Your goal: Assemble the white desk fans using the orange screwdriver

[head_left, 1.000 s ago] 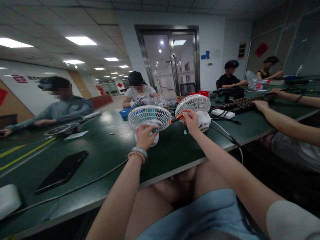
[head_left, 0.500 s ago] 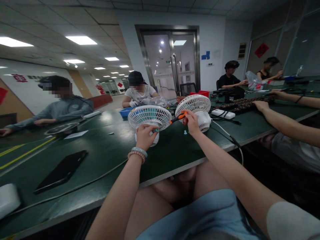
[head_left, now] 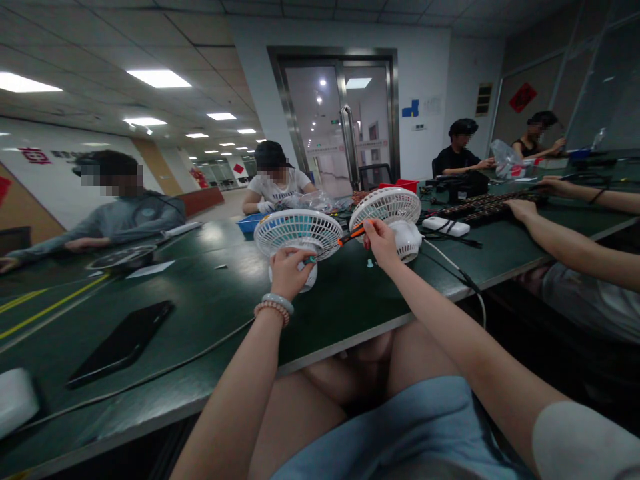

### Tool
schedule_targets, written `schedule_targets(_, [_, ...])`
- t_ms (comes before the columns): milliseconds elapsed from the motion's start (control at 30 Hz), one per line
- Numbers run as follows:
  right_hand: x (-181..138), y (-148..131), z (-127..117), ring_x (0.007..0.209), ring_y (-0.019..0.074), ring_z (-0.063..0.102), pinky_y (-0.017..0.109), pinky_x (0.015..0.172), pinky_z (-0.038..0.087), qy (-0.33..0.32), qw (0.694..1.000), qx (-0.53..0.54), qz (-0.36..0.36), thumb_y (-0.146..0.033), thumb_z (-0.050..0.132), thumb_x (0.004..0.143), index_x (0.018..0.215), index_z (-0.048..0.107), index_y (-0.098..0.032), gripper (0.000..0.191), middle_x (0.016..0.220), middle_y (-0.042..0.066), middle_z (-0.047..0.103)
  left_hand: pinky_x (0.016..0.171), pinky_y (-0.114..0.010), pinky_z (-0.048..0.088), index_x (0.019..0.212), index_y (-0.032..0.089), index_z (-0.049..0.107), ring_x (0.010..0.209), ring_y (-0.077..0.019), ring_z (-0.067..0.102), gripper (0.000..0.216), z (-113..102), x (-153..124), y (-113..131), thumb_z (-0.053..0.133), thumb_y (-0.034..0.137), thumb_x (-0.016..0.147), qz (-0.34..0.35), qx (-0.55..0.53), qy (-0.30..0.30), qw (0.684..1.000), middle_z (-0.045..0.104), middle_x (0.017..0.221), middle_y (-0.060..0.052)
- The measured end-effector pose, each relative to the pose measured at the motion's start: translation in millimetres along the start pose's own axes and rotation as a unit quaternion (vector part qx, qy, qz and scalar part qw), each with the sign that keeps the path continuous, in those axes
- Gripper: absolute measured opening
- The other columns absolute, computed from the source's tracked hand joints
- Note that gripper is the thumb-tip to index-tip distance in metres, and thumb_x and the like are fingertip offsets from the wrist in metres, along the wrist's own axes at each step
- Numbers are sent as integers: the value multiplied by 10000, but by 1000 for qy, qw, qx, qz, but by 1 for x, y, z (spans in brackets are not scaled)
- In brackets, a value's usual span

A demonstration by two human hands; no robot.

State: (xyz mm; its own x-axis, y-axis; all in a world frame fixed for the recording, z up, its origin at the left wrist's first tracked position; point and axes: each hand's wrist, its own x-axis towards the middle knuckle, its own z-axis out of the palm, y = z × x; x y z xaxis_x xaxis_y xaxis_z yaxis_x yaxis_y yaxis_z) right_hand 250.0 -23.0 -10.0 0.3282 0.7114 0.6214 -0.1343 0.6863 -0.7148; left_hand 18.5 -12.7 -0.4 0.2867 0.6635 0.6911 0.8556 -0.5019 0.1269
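Observation:
My right hand (head_left: 382,244) is closed around the orange and black handle of a screwdriver (head_left: 353,235). Its thin shaft points left and down, toward my left fingers. Between the fingertips of my left hand (head_left: 291,272) is a small teal piece (head_left: 310,260), and the shaft's end is at or close to it. Directly behind that hand stands a small white fan (head_left: 299,230), its round grille tilted up; my hand covers part of its neck and base. A second white fan (head_left: 407,240) stands just beyond my right hand. Another small teal piece (head_left: 370,263) lies on the table below my right hand.
The green table (head_left: 200,280) carries a black phone (head_left: 120,343), a white case (head_left: 17,400) and a cable along its front edge. A white power bank (head_left: 447,227) lies right of the fans. Co-workers sit across the table; another person's arms (head_left: 575,233) reach in from the right.
Both hands hold nearly the same pose, with the screwdriver still pointing at the teal piece. The right hand has shifted very slightly left, and the view has moved a little.

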Motion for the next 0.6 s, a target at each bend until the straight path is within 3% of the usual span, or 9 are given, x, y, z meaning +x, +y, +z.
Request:
schedule_targets(200, [0,1,0,412,65,403,202,425,328,24,999,-38,-16,-533,548,752,677,404,-217,355,473,-93,411,958,-435,281,958,288,659,1036,-239,476,237,-1,0,1,584,328,737,5,-6,1,1000,631,954,-41])
schedule_targets(400, [-1,0,-1,394,61,393,193,396,291,10,999,-48,-3,-525,544,753,817,513,-214,319,478,-95,421,959,-432,278,960,284,658,1040,-238,473,236,-3,-1,3,580,318,740,1,-6,-3,1000,630,958,-43])
schedule_targets(600, [-3,-3,2,384,44,371,184,383,278,-10,999,-5,47,-516,620,689,792,562,-204,334,468,-95,414,956,-434,283,971,289,663,1044,-237,473,245,-1,-1,1,586,337,742,-1,-3,-3,1000,619,972,-51])
